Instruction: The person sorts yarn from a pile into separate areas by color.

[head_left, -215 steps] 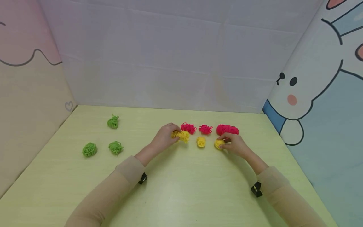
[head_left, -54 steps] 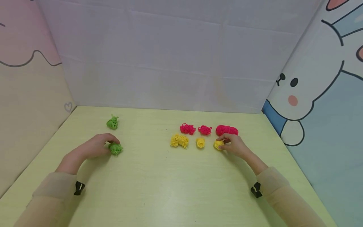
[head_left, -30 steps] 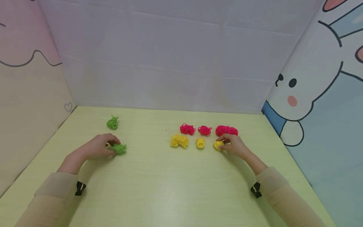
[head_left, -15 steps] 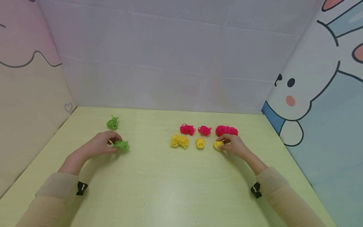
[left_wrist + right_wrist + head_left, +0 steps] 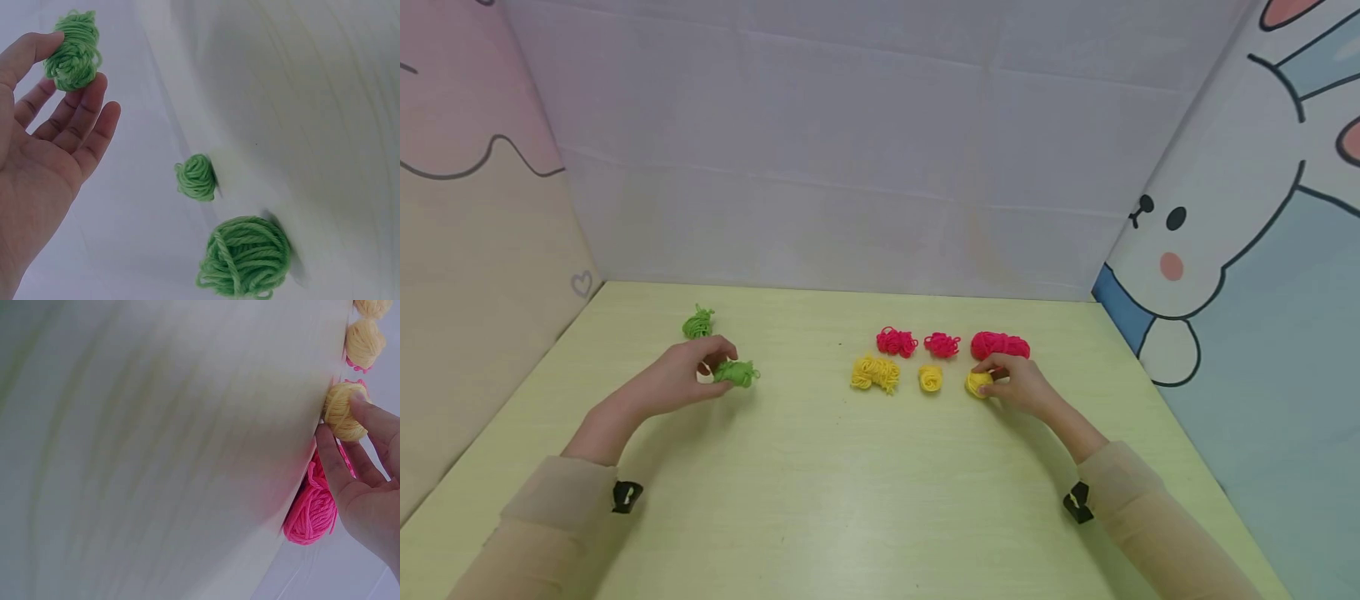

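Note:
My left hand (image 5: 681,379) pinches a small green yarn ball (image 5: 736,373) between thumb and fingers, held above the table at the left. In the left wrist view that yarn ball (image 5: 74,53) hangs clear of the surface, while two more green yarn balls, a smaller one (image 5: 196,178) and a larger one (image 5: 247,257), rest lower down. At the right, my right hand (image 5: 1018,383) holds a yellow yarn ball (image 5: 977,383) on the table with thumb and fingers. The right wrist view shows the thumb on this yellow yarn ball (image 5: 344,412), beside a pink yarn bundle (image 5: 312,506).
Along the back right lie pink yarn balls (image 5: 897,342) (image 5: 942,345) and a longer pink bundle (image 5: 1000,344). Before them sit a yellow yarn bundle (image 5: 875,373) and a yellow yarn ball (image 5: 930,378). A green yarn ball (image 5: 698,323) lies behind my left hand. Cloth walls enclose the table (image 5: 850,500).
My left hand left the yellow bundle in its row, went to the green yarn balls, took hold of one and has lifted it rightward. My right hand stays on its yellow yarn ball.

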A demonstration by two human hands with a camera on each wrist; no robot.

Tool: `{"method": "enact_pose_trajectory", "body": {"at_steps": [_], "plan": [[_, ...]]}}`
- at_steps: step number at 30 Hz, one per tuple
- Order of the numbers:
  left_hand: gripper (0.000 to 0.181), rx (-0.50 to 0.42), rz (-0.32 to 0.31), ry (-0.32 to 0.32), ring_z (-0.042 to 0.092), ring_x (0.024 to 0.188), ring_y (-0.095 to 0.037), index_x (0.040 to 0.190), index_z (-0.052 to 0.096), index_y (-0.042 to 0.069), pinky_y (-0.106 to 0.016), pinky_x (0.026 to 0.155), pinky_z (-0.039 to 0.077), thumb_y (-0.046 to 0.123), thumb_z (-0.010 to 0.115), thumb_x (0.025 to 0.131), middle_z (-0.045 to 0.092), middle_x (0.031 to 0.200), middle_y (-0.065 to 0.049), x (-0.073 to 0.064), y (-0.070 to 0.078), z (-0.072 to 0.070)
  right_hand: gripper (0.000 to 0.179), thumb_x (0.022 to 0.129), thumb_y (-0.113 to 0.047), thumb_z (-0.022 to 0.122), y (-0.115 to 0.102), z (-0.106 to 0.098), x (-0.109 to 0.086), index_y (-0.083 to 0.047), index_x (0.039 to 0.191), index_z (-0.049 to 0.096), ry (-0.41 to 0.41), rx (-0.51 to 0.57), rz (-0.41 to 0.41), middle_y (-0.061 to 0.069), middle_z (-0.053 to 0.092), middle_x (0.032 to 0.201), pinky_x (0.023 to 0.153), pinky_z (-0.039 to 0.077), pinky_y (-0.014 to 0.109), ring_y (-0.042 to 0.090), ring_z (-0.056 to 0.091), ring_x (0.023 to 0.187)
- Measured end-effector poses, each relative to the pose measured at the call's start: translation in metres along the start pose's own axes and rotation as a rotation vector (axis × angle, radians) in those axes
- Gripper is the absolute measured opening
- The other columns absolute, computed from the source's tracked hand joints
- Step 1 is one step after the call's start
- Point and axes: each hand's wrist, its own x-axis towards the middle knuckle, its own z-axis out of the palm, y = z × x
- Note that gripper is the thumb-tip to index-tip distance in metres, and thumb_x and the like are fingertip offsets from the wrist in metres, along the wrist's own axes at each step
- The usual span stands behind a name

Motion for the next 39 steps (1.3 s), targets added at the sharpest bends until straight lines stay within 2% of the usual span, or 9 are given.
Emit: {"method": "enact_pose_trajectory", "body": {"at_steps": [8,18,29,39], "plan": [[0.027,-0.012,0.02,0.025,0.052,0.082,-0.02,0.105,0.059,0.012,-0.04,0.078,0.05,0.014,0.073,0.082,0.056,0.091,0.003,0.004,0.017,-0.002,0.025,0.08,-0.009,0.075,-0.001,0.0,-0.001,-0.005,0.103,0.068,0.003,-0.007,0.001,0.013,0.064,0.108,0.084,0.054,0.041,0.031,0.063,0.096],[0.03,0.011,0.073,0.084,0.049,0.081,-0.012,0.107,0.058,0.013,-0.03,0.075,0.048,0.016,0.073,0.081,0.057,0.094,0.004,0.011,0.038,-0.002,0.025,0.08,-0.008,0.074,-0.002,-0.001,-0.002,-0.005,0.104,0.067,0.0,-0.003,0.009,0.014,0.064,0.109,0.084,0.054,0.04,0.032,0.062,0.097],[0.031,-0.028,0.145,0.134,0.052,0.083,-0.015,0.107,0.057,0.012,-0.031,0.075,0.047,0.014,0.074,0.081,0.058,0.098,0.004,0.02,0.061,0.002,0.025,0.08,-0.008,0.074,-0.003,-0.002,-0.002,-0.005,0.104,0.067,-0.002,0.001,0.013,0.014,0.063,0.11,0.084,0.054,0.04,0.032,0.062,0.098],[0.031,-0.05,0.248,0.2,0.05,0.082,-0.008,0.107,0.057,0.012,-0.026,0.073,0.047,0.013,0.073,0.08,0.057,0.097,0.006,0.032,0.081,0.011,0.026,0.08,-0.007,0.074,-0.003,-0.001,-0.002,-0.004,0.104,0.067,0.004,-0.003,-0.006,0.014,0.064,0.109,0.085,0.054,0.042,0.032,0.063,0.097]]}}
